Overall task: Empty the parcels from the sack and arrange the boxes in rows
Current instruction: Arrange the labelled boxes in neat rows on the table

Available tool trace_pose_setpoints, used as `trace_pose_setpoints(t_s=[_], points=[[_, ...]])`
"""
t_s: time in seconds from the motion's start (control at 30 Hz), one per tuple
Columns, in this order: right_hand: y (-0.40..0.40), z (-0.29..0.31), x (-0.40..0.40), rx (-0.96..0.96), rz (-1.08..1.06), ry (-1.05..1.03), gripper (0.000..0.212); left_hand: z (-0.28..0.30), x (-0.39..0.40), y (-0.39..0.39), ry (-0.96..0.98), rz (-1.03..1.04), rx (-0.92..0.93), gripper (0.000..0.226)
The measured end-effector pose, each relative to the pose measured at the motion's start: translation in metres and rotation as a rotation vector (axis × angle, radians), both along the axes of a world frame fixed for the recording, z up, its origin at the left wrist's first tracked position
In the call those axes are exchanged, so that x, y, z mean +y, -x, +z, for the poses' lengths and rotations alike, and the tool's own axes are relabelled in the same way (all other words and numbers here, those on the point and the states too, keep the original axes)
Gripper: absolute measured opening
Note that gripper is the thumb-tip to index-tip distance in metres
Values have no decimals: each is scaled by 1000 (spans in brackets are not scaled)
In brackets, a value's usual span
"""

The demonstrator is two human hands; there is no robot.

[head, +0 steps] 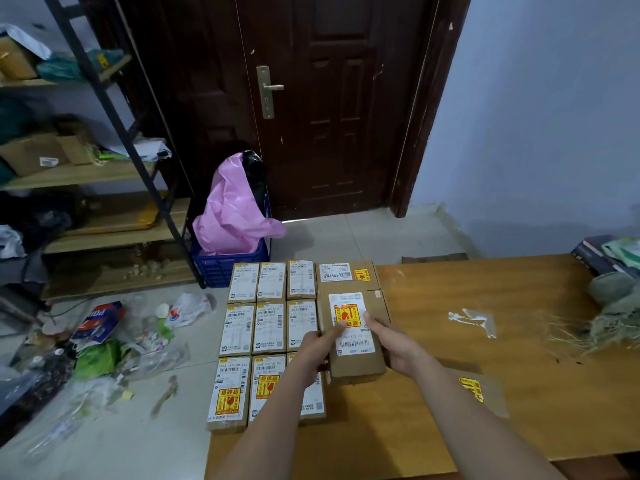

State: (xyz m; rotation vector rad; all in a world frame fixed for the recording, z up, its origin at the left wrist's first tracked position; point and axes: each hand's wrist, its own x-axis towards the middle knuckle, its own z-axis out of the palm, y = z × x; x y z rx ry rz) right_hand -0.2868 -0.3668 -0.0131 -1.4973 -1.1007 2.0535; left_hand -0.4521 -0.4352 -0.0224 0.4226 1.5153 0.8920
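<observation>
Several small cardboard boxes (268, 329) with white labels lie in three rows at the left end of the wooden table (485, 393). A wider box (346, 273) sits at the far end of the fourth column. Both hands hold a larger cardboard box (356, 362) with a red and yellow fragile sticker, just right of the rows. My left hand (317, 344) grips its left edge, thumb on the label. My right hand (394, 344) grips its right edge. A grey-green sack (614, 299) lies crumpled at the table's right end with loose fibres. Another box (485, 393) lies under my right forearm.
A blue crate (225, 263) with a pink bag stands on the floor beyond the table, before a dark door. Shelving with cartons fills the left. Plastic litter (104, 344) is strewn on the floor at left. Books (595, 252) lie at the table's far right corner.
</observation>
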Motion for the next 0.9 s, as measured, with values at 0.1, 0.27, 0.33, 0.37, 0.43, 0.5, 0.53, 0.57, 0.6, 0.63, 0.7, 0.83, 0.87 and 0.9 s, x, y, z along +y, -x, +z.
trace_pose_setpoints(t_s=[0.1,0.27,0.33,0.37,0.43,0.5,0.53,0.57,0.6,0.63,0.7,0.83,0.87,0.9], points=[[0,-4,3,3,-29,7,37,2,1,-1,12,-12,-1,56],[0,-6,6,20,-47,15,29,-3,2,2,-1,9,34,54],[1,-6,5,11,-41,15,27,-8,2,4,-13,-3,53,54],[2,-6,4,-2,-35,17,27,-9,2,5,-16,-8,55,54],[3,-9,3,-42,1,15,30,-12,1,7,-12,-35,72,56],[1,-13,2,-81,42,11,37,-12,1,7,-22,-84,122,57],[1,-16,2,-103,53,13,44,-11,1,7,-39,-120,178,54],[0,-19,1,-127,57,13,50,-12,0,7,-58,-159,261,50],[-1,-21,0,-150,56,13,53,-16,-1,9,-75,-204,372,51],[-1,-23,0,-170,48,19,54,-23,-2,11,-93,-255,509,50],[-4,-30,-3,-198,39,50,58,-39,-5,19,-128,-360,790,40],[-11,-51,-8,-265,65,80,62,-56,-23,34,-36,-612,1033,69],[-12,-55,-9,-281,72,91,62,-58,-27,36,4,-668,1056,79],[-12,-57,-11,-286,82,104,62,-61,-30,37,37,-715,1067,88]])
